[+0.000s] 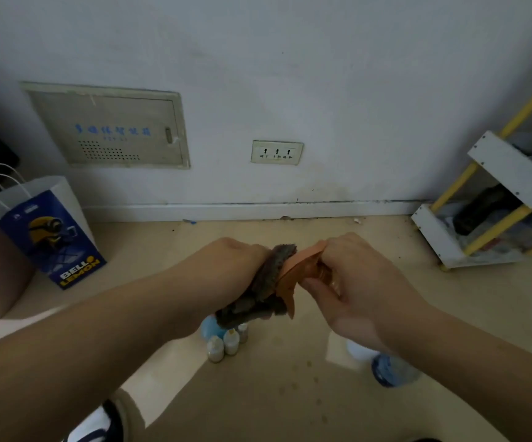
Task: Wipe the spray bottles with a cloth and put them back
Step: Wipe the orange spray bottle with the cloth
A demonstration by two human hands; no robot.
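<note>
I had my right hand curled round the orange spray bottle, held above the floor and likely light, slick plastic, my left hand bunching the soft cloth against it.

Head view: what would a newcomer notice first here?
Two hands meet mid-frame: the left hand presses a grey cloth against an orange sprayer gripped by the right hand. Just below them stand small bottles. A blue-and-white paper bag sits far left.
</note>
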